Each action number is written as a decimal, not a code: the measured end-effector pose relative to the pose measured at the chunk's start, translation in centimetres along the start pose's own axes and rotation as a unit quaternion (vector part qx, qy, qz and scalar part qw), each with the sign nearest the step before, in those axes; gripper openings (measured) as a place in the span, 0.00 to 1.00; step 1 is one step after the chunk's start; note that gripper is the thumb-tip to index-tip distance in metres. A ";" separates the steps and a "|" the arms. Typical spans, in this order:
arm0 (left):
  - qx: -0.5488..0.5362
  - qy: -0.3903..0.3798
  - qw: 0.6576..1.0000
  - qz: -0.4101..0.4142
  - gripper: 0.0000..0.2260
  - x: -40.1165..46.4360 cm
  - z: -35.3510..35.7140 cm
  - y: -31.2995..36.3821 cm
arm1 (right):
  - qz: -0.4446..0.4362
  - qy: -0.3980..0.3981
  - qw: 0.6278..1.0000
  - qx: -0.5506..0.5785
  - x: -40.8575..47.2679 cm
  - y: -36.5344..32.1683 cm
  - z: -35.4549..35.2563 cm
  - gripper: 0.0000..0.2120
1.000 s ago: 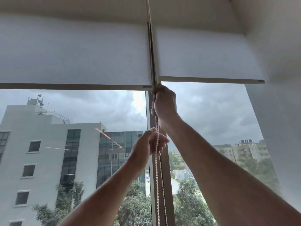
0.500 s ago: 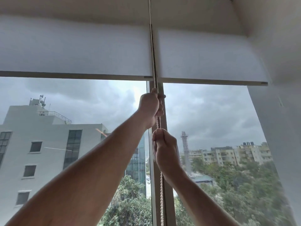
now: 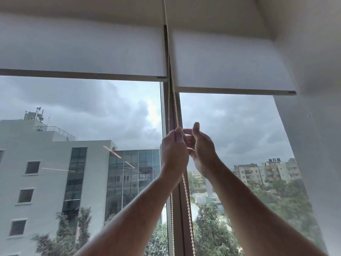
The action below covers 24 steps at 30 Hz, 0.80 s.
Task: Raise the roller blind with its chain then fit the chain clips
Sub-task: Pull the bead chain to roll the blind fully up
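High-rise room, roller blinds, city-view window

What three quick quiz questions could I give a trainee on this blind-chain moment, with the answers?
1. True or false: the left blind's bottom bar sits higher than the right blind's.
2. Which hand grips the bead chain? A) left hand B) right hand C) neither
3. Fill in: the chain hangs in front of the window's vertical ____.

Key
1. True.
2. A; the right hand's fingers curl beside it, and whether they pinch anything cannot be told.
3. Frame post.
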<state>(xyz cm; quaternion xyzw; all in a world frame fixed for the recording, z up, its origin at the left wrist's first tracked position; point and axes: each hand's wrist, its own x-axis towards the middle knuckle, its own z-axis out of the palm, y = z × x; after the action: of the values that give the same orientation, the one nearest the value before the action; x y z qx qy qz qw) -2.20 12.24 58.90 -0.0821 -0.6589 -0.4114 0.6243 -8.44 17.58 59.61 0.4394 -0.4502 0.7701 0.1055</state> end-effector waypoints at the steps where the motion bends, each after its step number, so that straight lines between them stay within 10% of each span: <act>1: 0.005 -0.001 1.000 0.008 0.21 -0.6 0.0 -0.5 | -0.002 -0.009 1.000 0.006 0.4 -0.8 0.4 0.24; 10: -0.020 0.002 1.000 0.013 0.20 -2.5 -0.4 -2.1 | 0.031 -0.021 0.998 0.055 3.2 -6.7 5.8 0.12; 24: -0.120 -0.098 0.981 -0.113 0.26 2.5 -5.0 -2.9 | -0.152 0.068 0.982 -0.094 0.5 -2.3 5.9 0.15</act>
<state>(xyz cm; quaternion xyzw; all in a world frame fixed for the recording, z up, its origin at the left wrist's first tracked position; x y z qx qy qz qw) -0.73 6.10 59.29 -0.1212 -0.6677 -0.5457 0.4916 -4.03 14.13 62.57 0.4376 -0.4406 0.7274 0.2922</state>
